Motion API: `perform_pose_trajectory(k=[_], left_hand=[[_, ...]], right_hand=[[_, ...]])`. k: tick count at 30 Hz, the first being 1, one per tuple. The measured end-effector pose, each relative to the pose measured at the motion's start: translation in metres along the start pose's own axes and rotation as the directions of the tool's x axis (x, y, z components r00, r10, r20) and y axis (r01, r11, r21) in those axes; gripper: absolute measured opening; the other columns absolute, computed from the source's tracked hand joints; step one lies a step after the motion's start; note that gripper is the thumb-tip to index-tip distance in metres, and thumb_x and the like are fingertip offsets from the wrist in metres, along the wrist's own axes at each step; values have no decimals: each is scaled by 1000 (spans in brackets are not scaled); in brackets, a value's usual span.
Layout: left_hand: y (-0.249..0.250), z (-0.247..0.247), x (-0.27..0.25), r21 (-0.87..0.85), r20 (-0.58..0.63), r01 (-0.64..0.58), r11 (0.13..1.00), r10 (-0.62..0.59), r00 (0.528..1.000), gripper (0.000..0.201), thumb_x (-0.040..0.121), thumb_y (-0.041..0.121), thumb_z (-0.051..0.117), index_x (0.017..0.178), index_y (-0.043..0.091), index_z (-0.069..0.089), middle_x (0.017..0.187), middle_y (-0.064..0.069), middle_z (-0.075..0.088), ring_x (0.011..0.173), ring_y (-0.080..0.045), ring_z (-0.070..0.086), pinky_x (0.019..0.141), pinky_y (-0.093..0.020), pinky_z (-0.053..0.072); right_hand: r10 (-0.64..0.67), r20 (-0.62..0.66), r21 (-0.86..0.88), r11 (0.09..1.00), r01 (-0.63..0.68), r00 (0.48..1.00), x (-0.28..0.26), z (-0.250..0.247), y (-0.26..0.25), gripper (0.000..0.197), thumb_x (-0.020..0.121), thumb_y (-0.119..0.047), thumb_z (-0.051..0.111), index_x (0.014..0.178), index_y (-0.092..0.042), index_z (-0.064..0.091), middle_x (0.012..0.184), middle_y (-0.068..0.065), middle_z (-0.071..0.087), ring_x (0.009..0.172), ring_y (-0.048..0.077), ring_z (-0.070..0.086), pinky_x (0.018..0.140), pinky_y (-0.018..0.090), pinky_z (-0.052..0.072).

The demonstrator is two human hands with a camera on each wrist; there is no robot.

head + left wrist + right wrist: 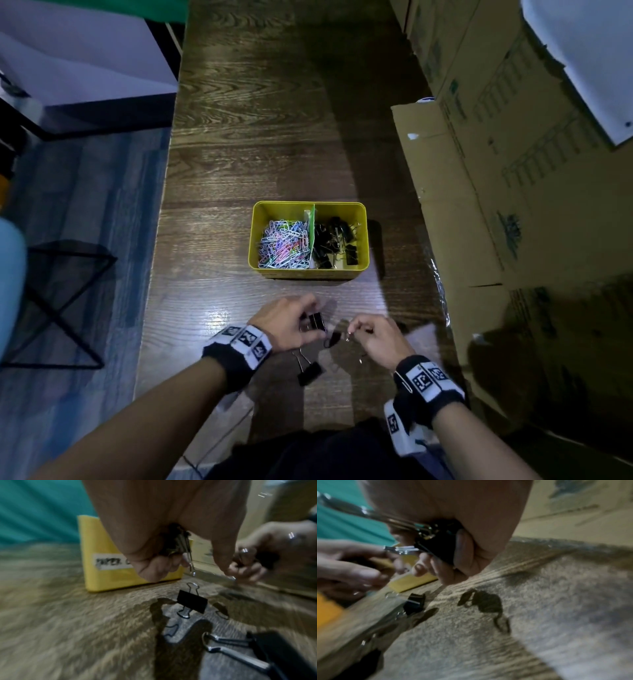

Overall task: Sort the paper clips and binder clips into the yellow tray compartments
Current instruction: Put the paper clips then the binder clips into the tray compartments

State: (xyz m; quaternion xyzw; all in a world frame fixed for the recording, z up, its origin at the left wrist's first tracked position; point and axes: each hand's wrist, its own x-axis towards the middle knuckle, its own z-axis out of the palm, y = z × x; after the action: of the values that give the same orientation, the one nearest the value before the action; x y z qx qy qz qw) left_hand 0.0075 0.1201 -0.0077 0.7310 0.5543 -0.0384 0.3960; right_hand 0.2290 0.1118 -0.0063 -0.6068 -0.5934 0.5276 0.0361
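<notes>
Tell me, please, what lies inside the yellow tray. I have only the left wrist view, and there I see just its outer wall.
Observer: The head view shows the yellow tray split into two compartments. Coloured paper clips fill the left one.
Operator: And the right one?
Observer: Black binder clips lie in the right compartment.
Operator: The right hand is blurred for me. Does it hold something?
Observer: Yes. In the right wrist view the right hand has its fingers curled round a held binder clip, black, with silver handles sticking out.
</notes>
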Motion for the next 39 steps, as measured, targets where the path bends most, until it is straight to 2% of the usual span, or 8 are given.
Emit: perform_pose_trajectory(k=[6,10,18,21,25,29,33,39], left_hand=[[21,11,18,413,86,-57,909,24,996,53,82,59,50,123,27,40,124,-9,44,91,-32,60,75,-43,52],[19,13,17,436,106,-74,897,30,994,43,90,47,47,124,21,47,131,-8,40,99,-32,59,78,-40,51],[-18,10,10,-187,-43,116,976,-126,991,38,79,33,72,109,16,58,106,-10,58,87,-29,65,72,-28,50],[-24,9,4,-719,99,312,621,-353,930,17,83,19,68,94,12,58,82,-11,60,46,-22,59,42,-28,50],[-18,-8,-13,-958,200,250,143,-294,935,12,88,7,53,98,6,60,87,-17,61,58,-24,63,50,-28,54],[-2,-44,-16,-992,112,101,-72,-158,981,26,74,13,51,96,3,61,92,-18,64,72,-30,66,59,-31,58],[32,-87,6,-1000,-4,-7,-23,-137,991,21,86,7,39,97,3,57,96,-20,63,73,-29,66,62,-32,59],[78,-123,53,-932,-111,-4,362,-274,955,9,88,6,54,92,11,61,87,-9,60,75,-21,61,69,-33,57]], right_hand=[[-121,323,-318,920,228,939,-11,25,-15,23,81,-34,58,103,-31,61,85,-7,60,80,15,59,67,25,44],[-101,393,-464,836,292,914,-6,47,-16,68,68,-68,61,123,-32,42,114,7,60,102,27,58,86,37,47],[-239,340,-646,644,411,909,2,74,-1,40,85,-29,61,120,-29,40,125,12,47,98,37,58,77,46,48],[-228,304,-539,760,364,925,4,68,2,35,87,-33,62,117,-24,48,128,7,40,103,31,56,86,41,48],[-154,164,-20,987,159,974,0,36,4,24,81,-40,69,93,-22,61,102,-4,60,98,17,59,89,34,47],[-29,-45,520,853,48,999,-10,-15,-13,32,73,-48,68,93,-23,66,84,-4,70,72,12,60,59,28,47],[-42,-119,828,547,122,992,-3,-59,-57,28,80,-35,62,92,-11,56,76,4,66,49,5,44,33,15,23],[53,-246,671,730,131,968,39,-84,-103,18,88,-32,62,83,-15,66,78,10,66,48,10,48,38,19,31]])
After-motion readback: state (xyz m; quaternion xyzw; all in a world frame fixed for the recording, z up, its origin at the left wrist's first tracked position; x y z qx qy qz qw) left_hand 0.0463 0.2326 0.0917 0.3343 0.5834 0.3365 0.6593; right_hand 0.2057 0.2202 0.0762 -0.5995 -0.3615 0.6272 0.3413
